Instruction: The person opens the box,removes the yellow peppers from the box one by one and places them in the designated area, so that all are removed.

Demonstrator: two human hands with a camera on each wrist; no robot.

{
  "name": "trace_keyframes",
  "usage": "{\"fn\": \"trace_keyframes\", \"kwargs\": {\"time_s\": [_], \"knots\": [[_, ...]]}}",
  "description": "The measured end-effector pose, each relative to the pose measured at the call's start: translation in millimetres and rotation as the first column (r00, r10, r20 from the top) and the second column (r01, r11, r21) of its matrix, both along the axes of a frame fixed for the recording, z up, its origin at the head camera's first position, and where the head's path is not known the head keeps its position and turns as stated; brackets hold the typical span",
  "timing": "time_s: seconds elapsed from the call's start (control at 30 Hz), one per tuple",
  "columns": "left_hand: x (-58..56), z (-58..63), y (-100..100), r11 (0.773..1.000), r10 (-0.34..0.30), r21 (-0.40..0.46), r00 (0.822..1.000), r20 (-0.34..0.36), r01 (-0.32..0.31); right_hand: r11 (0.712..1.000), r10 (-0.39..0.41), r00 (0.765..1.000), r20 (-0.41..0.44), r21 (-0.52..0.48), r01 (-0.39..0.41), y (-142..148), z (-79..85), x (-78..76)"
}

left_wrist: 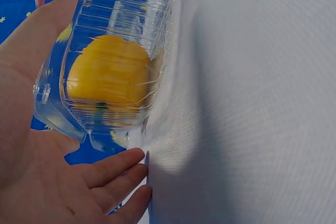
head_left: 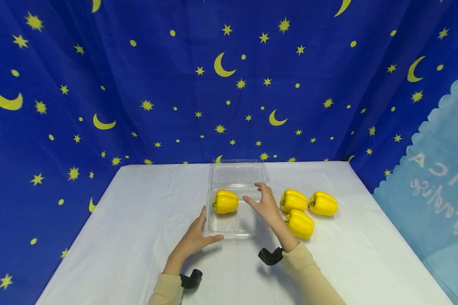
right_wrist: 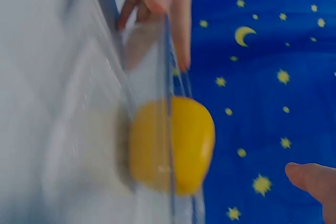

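A clear plastic container lies on the table with its hinged lid folded back. One yellow bell pepper sits in its far left part, its green stem facing left. My left hand is spread at the near left corner, thumb by the front rim and fingers along the left side. Above the container's right part is my right hand, thumb and fingers apart with nothing between them. The left wrist view shows the pepper through the ribbed wall. In the right wrist view the pepper stands above the rim.
To the right of the container, three more yellow bell peppers lie close together on the white table. A blue curtain with moons and stars hangs behind and at the left. A light blue cloth hangs at the right.
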State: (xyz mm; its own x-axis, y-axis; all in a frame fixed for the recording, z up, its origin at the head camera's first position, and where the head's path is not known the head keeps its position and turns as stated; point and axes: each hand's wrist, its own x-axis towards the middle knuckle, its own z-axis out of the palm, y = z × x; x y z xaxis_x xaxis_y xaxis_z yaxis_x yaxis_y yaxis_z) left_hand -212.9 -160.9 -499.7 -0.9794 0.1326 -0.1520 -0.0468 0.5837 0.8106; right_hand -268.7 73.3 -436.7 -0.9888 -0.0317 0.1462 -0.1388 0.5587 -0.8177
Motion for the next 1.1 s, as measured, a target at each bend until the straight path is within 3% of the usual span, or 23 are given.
{"fn": "trace_keyframes", "kwargs": {"time_s": [0.23, 0.53, 0.87, 1.1], "knots": [[0.5, 0.4, 0, 1.000, -0.002, 0.007, 1.000, -0.004, 0.002, 0.991, 0.070, 0.997, 0.011, -0.111, -0.068, -35, -16.9, -8.8], [1.6, 2.6, 0, 1.000, -0.012, 0.023, 0.999, -0.032, 0.013, 0.980, 0.049, 0.999, 0.025, -0.192, -0.043, -62, -30.1, -15.3], [2.0, 0.8, 0, 0.999, -0.019, 0.025, 0.998, -0.053, 0.020, 0.992, -0.020, 0.999, 0.047, -0.126, 0.026, -80, -36.2, -16.3], [1.3, 0.8, -1, 1.000, -0.017, 0.024, 0.998, -0.061, 0.018, 0.987, -0.052, 0.994, 0.097, -0.149, 0.067, -86, -42.9, -18.1]]}}
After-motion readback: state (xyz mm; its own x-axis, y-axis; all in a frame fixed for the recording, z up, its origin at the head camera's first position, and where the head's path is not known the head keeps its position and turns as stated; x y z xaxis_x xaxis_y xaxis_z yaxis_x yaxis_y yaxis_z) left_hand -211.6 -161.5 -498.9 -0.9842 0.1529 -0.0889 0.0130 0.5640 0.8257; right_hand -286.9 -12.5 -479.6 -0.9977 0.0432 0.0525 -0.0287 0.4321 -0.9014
